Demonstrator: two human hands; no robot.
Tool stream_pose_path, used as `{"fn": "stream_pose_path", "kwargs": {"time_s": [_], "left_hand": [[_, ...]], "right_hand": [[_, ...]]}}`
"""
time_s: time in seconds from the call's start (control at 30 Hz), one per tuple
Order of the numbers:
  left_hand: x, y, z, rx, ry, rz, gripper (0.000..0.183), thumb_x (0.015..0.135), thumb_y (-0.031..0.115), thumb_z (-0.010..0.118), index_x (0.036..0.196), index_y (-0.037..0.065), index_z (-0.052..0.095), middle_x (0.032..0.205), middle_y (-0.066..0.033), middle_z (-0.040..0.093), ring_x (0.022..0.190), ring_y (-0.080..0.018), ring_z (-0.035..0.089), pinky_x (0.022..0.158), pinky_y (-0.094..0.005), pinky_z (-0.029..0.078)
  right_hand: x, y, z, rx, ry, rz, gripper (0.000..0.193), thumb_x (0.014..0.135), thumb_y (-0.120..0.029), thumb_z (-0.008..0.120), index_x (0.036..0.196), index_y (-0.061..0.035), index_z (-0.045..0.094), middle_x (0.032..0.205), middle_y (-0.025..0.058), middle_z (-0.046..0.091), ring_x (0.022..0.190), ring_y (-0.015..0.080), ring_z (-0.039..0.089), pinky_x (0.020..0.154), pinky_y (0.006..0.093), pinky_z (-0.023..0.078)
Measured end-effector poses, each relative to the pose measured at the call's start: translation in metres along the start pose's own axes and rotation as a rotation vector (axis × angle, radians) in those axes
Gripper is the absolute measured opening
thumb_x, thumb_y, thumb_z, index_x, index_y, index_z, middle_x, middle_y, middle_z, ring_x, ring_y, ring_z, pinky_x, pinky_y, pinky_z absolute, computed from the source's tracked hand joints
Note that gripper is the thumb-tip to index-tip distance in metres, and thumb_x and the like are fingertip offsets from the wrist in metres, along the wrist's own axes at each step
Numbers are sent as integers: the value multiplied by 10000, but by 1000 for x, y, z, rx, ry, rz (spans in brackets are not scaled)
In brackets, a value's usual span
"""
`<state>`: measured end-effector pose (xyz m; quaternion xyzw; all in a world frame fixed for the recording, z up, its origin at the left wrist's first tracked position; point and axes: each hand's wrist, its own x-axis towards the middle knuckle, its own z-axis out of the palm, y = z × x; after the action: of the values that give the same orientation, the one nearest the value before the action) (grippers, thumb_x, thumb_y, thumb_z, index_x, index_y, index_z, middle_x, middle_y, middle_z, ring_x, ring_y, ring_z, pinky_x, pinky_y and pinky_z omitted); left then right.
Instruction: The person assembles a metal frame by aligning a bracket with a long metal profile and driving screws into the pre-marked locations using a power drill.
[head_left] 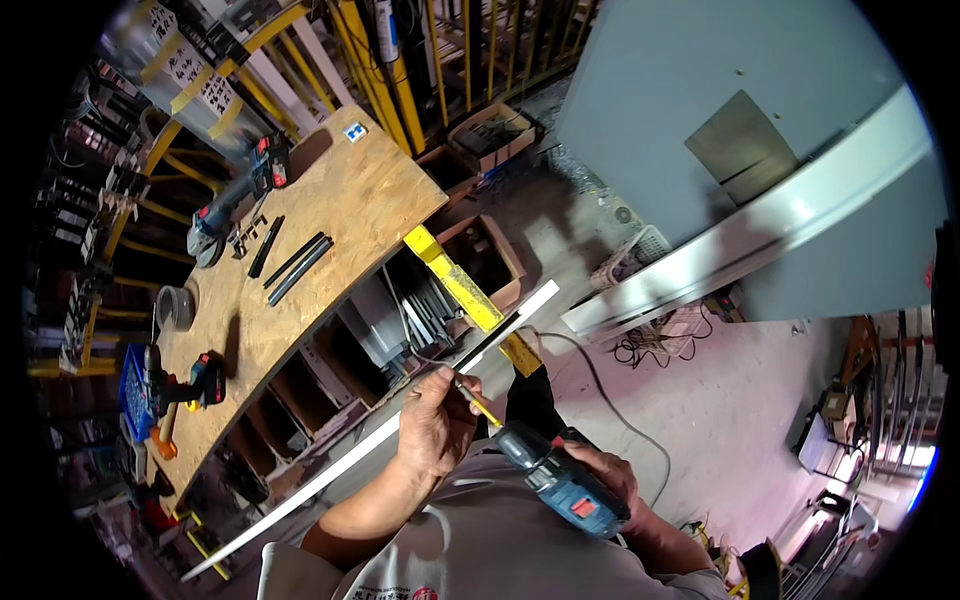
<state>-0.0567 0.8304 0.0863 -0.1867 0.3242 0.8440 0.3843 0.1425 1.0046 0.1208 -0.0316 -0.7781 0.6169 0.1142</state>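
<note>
My right hand is wrapped round a blue and black cordless drill, held close to my body and pointing up to the left. A thin bit with a yellow section runs from its chuck toward my left hand. The left thumb and fingers are pinched together at the bit's tip; whatever small thing is between them is hidden. Just beyond the left hand, a long narrow white strip slants from lower left to upper right. Its far end lies by a yellow metal support.
A wooden-board workbench at the left carries an angle grinder, another cordless drill, black bars and a tape roll. Cartons stand beyond it. A cable crosses the floor; a large grey panel stands at the right.
</note>
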Motion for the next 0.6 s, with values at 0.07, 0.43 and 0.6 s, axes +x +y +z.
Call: {"fn": "stream_pose_path", "kwargs": {"time_s": [0.07, 0.43, 0.6], "left_hand": [[13, -10, 11, -9, -29, 184, 178, 919, 205, 823, 1005, 60, 767, 901, -57, 724, 849, -216, 681, 753, -303, 539], [114, -47, 0, 1731, -21, 819, 322, 780, -5, 828, 1082, -6, 715, 1040, -174, 714, 862, -355, 713, 739, -411, 574], [120, -52, -10, 1747, -81, 809, 315, 781, -5, 833, 1074, -5, 719, 971, -159, 725, 831, -336, 715, 715, -392, 571]], "right_hand": [[-2, 6, -20, -73, 26, 203, 556, 879, -127, 819, 1369, -15, 581, 1221, 182, 735, 1028, 292, 753, 863, 375, 609], [58, 84, -87, -172, 240, 264, 755, 763, -51, 854, 1439, 57, 535, 1020, 77, 788, 854, 145, 759, 742, 244, 576], [56, 95, -102, -180, 148, 315, 779, 748, -50, 863, 1446, 53, 534, 1001, 72, 791, 831, 161, 763, 738, 253, 585]]}}
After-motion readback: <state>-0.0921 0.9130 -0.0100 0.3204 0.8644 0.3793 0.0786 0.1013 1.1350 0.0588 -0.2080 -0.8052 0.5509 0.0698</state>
